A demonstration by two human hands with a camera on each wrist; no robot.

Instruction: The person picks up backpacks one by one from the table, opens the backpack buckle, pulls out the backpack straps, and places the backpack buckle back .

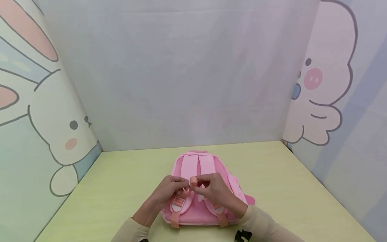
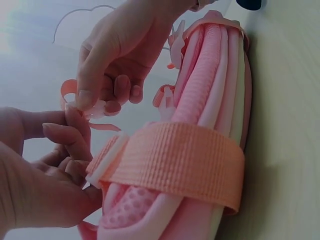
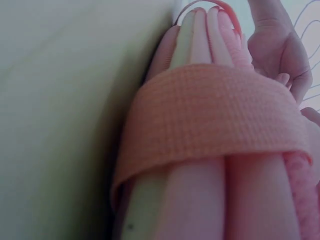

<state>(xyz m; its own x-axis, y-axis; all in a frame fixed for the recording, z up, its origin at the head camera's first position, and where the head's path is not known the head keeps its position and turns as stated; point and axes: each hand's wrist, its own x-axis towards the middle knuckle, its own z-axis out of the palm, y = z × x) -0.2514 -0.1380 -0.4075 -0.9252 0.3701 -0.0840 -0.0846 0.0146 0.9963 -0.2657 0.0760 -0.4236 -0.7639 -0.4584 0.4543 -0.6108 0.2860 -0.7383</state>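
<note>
Head view: pink backpack (image 1: 188,216) lies flat on the desk (image 1: 121,188);
Left hand (image 1: 167,191): pinches an orange strap (image 1: 194,182);
Right hand (image 1: 217,190): pinches its curled part;
Orange strap: seemingly being rolled; next move likely needs a steady pinch

backpack (image 1: 198,214) on table (image 1: 121,181); backdrop (image 1: 193,77) behind; rabbit print (image 1: 57,131) left; pig print (image 1: 329,90) right

The backpack (image 1: 198,214) looks matt cloth, with dimpled mesh (image 2: 132,206) on its back, a ribbed webbing strap (image 2: 180,160) around its edge, and a smooth bench (image 1: 121,195) beneath.
</note>
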